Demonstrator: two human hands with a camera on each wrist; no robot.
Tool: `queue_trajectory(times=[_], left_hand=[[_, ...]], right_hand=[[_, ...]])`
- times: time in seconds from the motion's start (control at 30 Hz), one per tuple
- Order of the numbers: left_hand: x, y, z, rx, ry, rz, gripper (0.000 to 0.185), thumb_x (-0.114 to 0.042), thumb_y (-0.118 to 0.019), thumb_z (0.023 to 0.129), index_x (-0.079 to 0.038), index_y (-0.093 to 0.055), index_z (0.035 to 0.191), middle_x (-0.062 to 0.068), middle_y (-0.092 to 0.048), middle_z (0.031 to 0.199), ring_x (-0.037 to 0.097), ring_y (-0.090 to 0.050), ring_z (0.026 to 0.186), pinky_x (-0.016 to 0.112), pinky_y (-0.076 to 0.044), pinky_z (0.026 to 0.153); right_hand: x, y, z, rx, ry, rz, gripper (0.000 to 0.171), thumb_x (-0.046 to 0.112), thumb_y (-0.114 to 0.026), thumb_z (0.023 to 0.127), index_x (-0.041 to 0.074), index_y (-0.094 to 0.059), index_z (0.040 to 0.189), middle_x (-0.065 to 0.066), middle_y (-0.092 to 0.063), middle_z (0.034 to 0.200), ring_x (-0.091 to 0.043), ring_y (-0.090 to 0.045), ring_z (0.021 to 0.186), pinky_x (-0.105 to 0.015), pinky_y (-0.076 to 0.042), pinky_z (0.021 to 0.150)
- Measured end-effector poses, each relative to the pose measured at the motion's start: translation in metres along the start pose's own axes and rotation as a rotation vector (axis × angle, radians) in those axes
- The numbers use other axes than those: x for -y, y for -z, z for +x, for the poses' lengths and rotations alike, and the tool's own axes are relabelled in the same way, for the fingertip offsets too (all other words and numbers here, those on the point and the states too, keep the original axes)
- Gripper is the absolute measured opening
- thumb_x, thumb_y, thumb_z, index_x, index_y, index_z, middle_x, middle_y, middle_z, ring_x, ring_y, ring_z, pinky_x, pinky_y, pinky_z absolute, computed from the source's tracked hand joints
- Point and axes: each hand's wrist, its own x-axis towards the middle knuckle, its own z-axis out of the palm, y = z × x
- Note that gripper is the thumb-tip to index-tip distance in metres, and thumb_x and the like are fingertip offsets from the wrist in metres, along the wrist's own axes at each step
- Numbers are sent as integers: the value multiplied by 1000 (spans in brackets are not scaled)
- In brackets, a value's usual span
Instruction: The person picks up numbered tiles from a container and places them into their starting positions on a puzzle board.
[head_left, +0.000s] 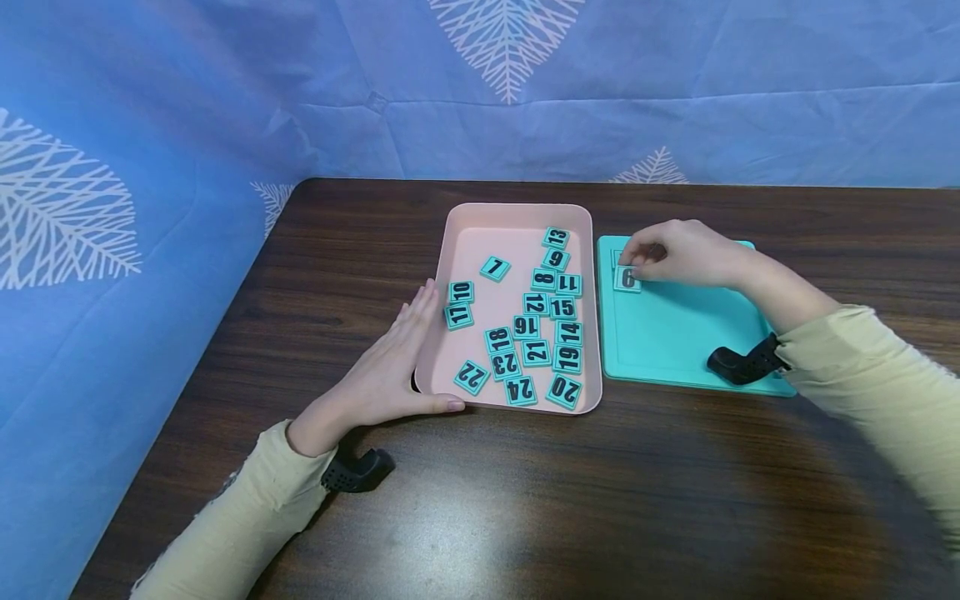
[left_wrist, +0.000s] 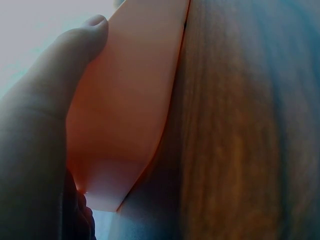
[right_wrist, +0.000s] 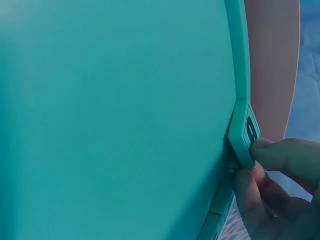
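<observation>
A pink tray (head_left: 465,225) holds several teal number tiles (head_left: 537,352). My left hand (head_left: 408,354) lies flat against the tray's left wall, fingers straight, thumb along the near rim; the left wrist view shows the thumb (left_wrist: 75,55) on the pink tray wall (left_wrist: 130,110). To the right lies a teal board (head_left: 675,333). My right hand (head_left: 660,254) pinches the tile marked 6 (head_left: 627,279) at the board's far left corner. In the right wrist view the fingertips (right_wrist: 270,155) hold the tile (right_wrist: 244,134) at the edge of the board (right_wrist: 115,115).
A dark wooden table (head_left: 525,500) carries both trays. A blue cloth with white leaf prints (head_left: 187,108) hangs behind and to the left. The table's left edge runs diagonally near my left sleeve (head_left: 240,517).
</observation>
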Motion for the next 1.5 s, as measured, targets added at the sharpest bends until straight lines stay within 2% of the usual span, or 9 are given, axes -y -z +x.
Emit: queue_trajectory(times=[0.57, 1.07, 1.33, 1.5], left_hand=[[-1, 0, 0, 8, 16, -5, 126, -68, -70, 70, -12, 5, 154, 4, 10, 160, 17, 6, 145, 39, -6, 116], [0, 0, 0, 11, 19, -3, 126, -69, -69, 70, -12, 6, 154, 5, 10, 160, 17, 6, 145, 38, -5, 116], [0, 0, 0, 14, 15, -1, 124, -68, -68, 71, -12, 6, 154, 3, 11, 160, 18, 5, 145, 39, -5, 116], [0, 0, 0, 16, 20, -7, 124, -68, -68, 71, -12, 6, 154, 4, 10, 160, 17, 5, 145, 39, -6, 116]], right_hand=[[1, -5, 3, -23, 24, 6, 8, 4, -63, 88, 5, -68, 95, -2, -62, 81, -18, -55, 76, -36, -45, 67], [9, -4, 10, -43, 21, -57, 6, 4, -63, 88, 5, -67, 93, -3, -60, 78, -19, -51, 73, -37, -43, 65], [29, 5, 23, -115, 84, -54, 9, 5, -62, 90, 3, -67, 97, -6, -61, 83, -20, -53, 77, -38, -44, 68], [49, 4, 35, -121, 127, -27, 9, 7, -64, 90, 3, -66, 97, -7, -59, 85, -21, -51, 78, -36, -43, 68]])
